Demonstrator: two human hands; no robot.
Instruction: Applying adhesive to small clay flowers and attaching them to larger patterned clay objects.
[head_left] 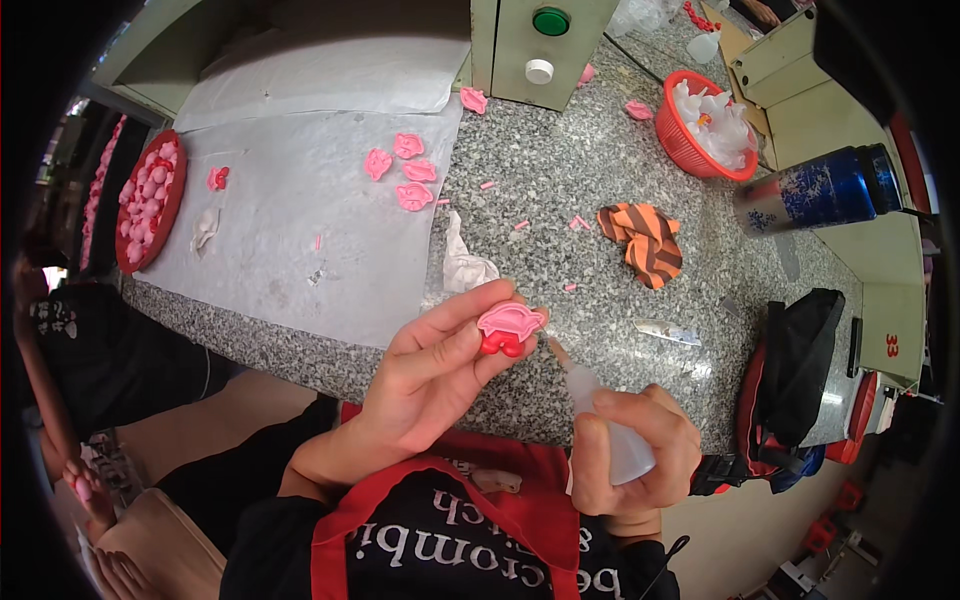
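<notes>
Between the thumb and fingers of my left hand (415,385) is a small molded plastic piece (510,322), pink on top with a red rounded part below. My right hand (655,445) is wrapped round a translucent squeeze bottle (628,455). Its thin nozzle points up and left, toward the piece but apart from it. Beyond my hands, several similar pink pieces (413,196) lie on a white sheet (270,250). A crumpled white tissue (468,268) rests at the sheet's right edge.
At the far left stands a red bowl (174,205) of pink balls. A red basket (685,150) at the back right holds translucent bottles. An orange-and-brown striped cloth (650,245), a blue can-shaped container (815,190) and a black bag (800,370) lie rightward. A green-button box (545,55) stands behind.
</notes>
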